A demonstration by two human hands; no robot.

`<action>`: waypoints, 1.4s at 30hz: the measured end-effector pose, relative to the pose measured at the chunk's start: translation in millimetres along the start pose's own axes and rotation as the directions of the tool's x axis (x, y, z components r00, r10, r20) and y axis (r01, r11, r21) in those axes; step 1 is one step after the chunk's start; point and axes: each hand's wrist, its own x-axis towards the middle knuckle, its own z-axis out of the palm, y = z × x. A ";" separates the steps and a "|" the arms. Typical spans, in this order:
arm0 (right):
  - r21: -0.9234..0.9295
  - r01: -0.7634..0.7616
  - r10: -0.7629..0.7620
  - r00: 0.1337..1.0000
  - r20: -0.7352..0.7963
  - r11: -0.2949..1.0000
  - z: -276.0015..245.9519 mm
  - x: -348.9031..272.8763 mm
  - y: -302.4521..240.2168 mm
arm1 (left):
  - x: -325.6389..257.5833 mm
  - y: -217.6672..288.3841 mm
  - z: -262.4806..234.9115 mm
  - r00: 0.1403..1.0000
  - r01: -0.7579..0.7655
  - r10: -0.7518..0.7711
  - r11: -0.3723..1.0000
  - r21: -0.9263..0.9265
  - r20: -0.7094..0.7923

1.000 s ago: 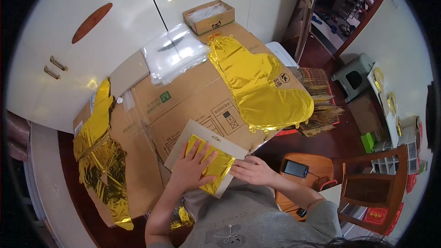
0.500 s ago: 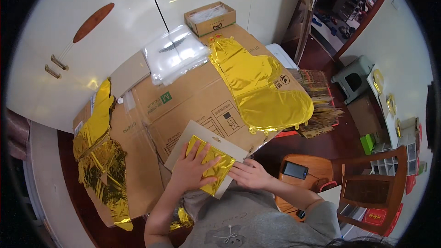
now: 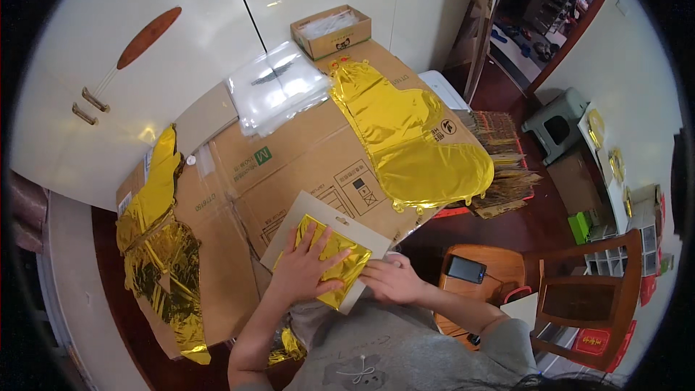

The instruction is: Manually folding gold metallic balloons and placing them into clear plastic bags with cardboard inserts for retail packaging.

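Worktop covered by flattened cardboard sheets (image 3: 304, 152). On cardboard: gold foil balloon (image 3: 405, 137) at right, clear bag stack (image 3: 279, 90) at rear, crumpled gold foil (image 3: 159, 246) at left, grey backing card (image 3: 322, 246) at front.

the left hand (image 3: 302, 269) covers the middle of the folded foil (image 3: 340, 264), so its creases there cannot be seen. the card (image 3: 304, 217) beneath is hidden at 5 o'clock by foil and the right hand (image 3: 391, 280). at 7 o'clock, scrap foil (image 3: 288, 347) vanishes behind the forearm. the phone (image 3: 465, 269) screen is too small to read.
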 end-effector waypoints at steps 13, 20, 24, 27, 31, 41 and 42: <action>-0.098 0.236 -0.244 0.967 -0.074 0.967 -32.4 51.1 48.3 | 0.3 -2.6 -2.8 1.000 -0.017 0.017 1.000 0.020 -0.001; 0.284 -0.377 0.403 0.914 -0.038 0.882 -29.6 50.5 10.1 | 0.0 -4.6 -1.5 1.000 -0.010 0.010 1.000 0.012 0.008; 0.347 -0.451 0.484 0.875 -0.012 0.822 -36.5 54.5 -3.6 | -1.0 -2.1 -5.8 1.000 -0.002 0.002 1.000 0.004 0.010; 0.394 -0.480 0.513 0.858 0.025 0.784 -30.7 55.9 -3.9 | -0.9 -2.7 -4.5 1.000 -0.012 0.012 1.000 0.005 -0.015; 0.527 -0.683 0.616 0.714 0.333 0.507 -41.2 60.1 -6.1 | -1.6 -2.9 -4.5 1.000 -0.013 0.012 1.000 -0.009 -0.025; 0.640 -0.618 0.604 0.743 0.288 0.456 -22.9 54.3 4.6 | -1.5 -3.4 -4.9 1.000 -0.013 0.013 1.000 -0.011 -0.025; 0.626 -0.630 0.615 0.734 0.288 0.460 -24.7 55.9 3.5 | -1.6 -3.5 -4.7 1.000 -0.014 0.014 1.000 -0.013 -0.028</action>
